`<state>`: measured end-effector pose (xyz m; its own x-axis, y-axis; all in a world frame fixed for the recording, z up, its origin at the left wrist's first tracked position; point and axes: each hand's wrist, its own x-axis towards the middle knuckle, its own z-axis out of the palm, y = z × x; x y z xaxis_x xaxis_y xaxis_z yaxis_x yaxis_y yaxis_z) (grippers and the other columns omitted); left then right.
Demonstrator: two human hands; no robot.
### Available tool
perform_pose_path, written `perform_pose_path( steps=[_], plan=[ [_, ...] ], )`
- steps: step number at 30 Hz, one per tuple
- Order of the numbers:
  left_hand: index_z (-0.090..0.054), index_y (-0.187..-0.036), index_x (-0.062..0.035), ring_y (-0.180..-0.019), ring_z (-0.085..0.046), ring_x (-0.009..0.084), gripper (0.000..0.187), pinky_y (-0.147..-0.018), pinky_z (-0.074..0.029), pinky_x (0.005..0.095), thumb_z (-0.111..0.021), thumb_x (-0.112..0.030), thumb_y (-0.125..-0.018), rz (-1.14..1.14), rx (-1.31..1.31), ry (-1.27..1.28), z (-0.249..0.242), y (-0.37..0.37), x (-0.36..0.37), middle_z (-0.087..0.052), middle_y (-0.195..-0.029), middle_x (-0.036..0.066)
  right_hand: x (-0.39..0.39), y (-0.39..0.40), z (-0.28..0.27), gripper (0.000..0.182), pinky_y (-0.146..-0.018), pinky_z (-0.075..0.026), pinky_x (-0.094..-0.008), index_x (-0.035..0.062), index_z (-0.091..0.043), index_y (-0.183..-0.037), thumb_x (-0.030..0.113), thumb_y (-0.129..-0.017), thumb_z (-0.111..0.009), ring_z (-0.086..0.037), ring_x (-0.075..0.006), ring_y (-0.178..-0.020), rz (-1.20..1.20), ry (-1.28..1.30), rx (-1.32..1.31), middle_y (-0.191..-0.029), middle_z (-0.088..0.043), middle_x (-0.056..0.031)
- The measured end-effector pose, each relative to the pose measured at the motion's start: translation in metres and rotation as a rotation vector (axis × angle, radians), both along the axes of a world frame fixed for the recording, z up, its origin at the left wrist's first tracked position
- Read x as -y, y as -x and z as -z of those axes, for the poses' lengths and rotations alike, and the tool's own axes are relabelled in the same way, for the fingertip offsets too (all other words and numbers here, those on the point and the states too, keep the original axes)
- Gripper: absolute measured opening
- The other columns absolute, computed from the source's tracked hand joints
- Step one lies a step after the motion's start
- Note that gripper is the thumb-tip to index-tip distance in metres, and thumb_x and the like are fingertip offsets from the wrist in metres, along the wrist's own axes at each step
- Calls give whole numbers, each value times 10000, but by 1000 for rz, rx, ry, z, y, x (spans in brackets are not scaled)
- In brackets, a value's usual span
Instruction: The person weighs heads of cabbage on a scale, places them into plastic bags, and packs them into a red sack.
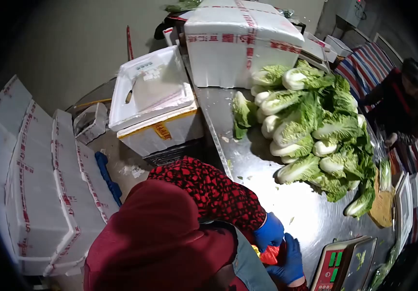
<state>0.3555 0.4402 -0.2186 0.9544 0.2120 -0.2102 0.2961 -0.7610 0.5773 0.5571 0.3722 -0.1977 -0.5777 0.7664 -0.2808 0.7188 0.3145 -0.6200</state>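
My left hand, in a blue glove, is closed at the table's near edge with its fingers curled down on a crumpled red piece of plastic. A small yellow patch shows beside the plastic. My right hand, also in a blue glove, lies against the other side of the plastic, with its fingers stretched out and its thumb apart. Red-and-black sleeves cover my arms, and my maroon hood hides part of the near side. A large heap of Chinese cabbages lies farther along the metal table.
A red-framed scale stands right of my hands. White foam boxes stand at the back and left; one open foam box holds a knife. Another person is across the table, near a wooden board.
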Motion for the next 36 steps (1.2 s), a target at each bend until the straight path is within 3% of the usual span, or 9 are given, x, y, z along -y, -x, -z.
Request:
perform_pose_path(
  steps=[2, 4, 7, 10, 14, 15, 19, 27, 36],
  plan=[
    [-647, -795, -119, -776, -599, 328, 317, -640, -476, 453, -707, -399, -660, -20, -55, 89, 7, 33, -9, -601, -830, 131, 4, 35, 31, 1143, -991, -365, -475, -5, -320, -1352, 481, -460, -845, -418, -381, -1199, 101, 160, -250, -1278, -428, -222],
    [-627, -784, -106, -799, -596, 317, 315, -653, -472, 444, -710, -391, -676, -80, -29, 160, 11, 77, -16, -593, -838, 112, -12, 71, 30, 1052, -950, -428, -432, 18, -302, -1371, 322, -534, -861, -457, -328, -1185, 43, 158, -14, -1313, -425, -186],
    [-589, -786, -68, -779, -591, 306, 340, -661, -462, 422, -706, -379, -713, -270, 89, 169, 6, 152, -27, -579, -790, 119, -31, 141, 29, 904, -955, -453, -367, 30, -311, -1369, 10, -618, -814, -464, -232, -1180, 449, 672, -610, -1338, -425, -151],
    [-585, -803, -53, -757, -594, 292, 320, -677, -468, 379, -693, -351, -764, -489, 287, 337, -2, 244, -41, -608, -809, 137, -61, 194, 36, 920, -955, -451, -363, 25, -326, -1361, 40, -598, -840, -485, -226, -1166, 217, 528, -641, -1316, -456, -153],
    [-613, -935, -46, -798, -626, 260, 192, -721, -492, 336, -639, -205, -830, -1106, 517, -108, 7, 395, -62, -642, -854, 125, -104, 260, 28, 879, -928, -469, -358, 15, -351, -1346, 47, -614, -837, -543, -226, -1099, 84, 491, -655, -1244, -533, -145],
    [-632, -930, -46, -804, -622, 260, 169, -724, -494, 333, -666, -153, -804, -1397, 717, 28, 16, 432, -63, -642, -878, 117, -112, 276, 26, 883, -917, -476, -356, 13, -345, -1350, 46, -617, -835, -551, -223, -1087, 63, 484, -672, -1227, -546, -139],
    [-647, -926, -87, -892, -567, 307, 241, -796, -463, 391, -717, -208, -730, -1738, 211, -726, 68, 578, -71, -612, -923, 102, -130, 325, 18, 928, -954, -442, -361, 12, -324, -1361, 69, -597, -847, -510, -230, -1141, 72, 599, -676, -1280, -496, -145],
    [-682, -818, -73, -773, -616, 347, 175, -711, -487, 424, -593, -224, -806, -1898, 162, -519, 133, 652, -82, -650, -824, 142, -161, 380, 28, 920, -972, -432, -360, 13, -328, -1364, 41, -600, -840, -501, -219, -1157, 52, 567, -772, -1285, -498, -136],
    [-699, -868, -126, -817, -617, 317, 153, -718, -491, 418, -604, -217, -789, -1689, -55, -449, 106, 653, -74, -659, -864, 121, -188, 433, 10, 916, -979, -414, -350, 8, -331, -1345, 78, -593, -851, -485, -227, -1164, 37, 681, -793, -1276, -486, -126]
  ],
)
